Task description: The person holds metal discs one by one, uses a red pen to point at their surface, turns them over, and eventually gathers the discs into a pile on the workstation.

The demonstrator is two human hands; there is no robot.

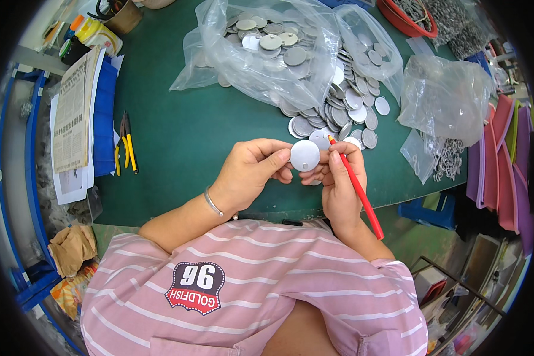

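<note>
Between finger and thumb my left hand [256,169] pinches the edge of a round, pale grey metal disc [304,155], which has a small round mark low on its face. My right hand [343,181] is closed around a red pen-like stick [362,199] with a yellowish tip pointing up and away from me. Some right fingertips are near or behind the disc's edge; whether they touch it I cannot tell. Just beyond my hands, a heap of similar grey discs [338,113] spills from a clear plastic bag [219,53].
Yellow-handled pliers [130,153] lie left on the green table [172,130], beside a blue tray [105,113] with papers. A smaller bag [371,50] holds more discs. At right are a crumpled clear bag [439,98], metal rings [450,157] and a red basin [430,26].
</note>
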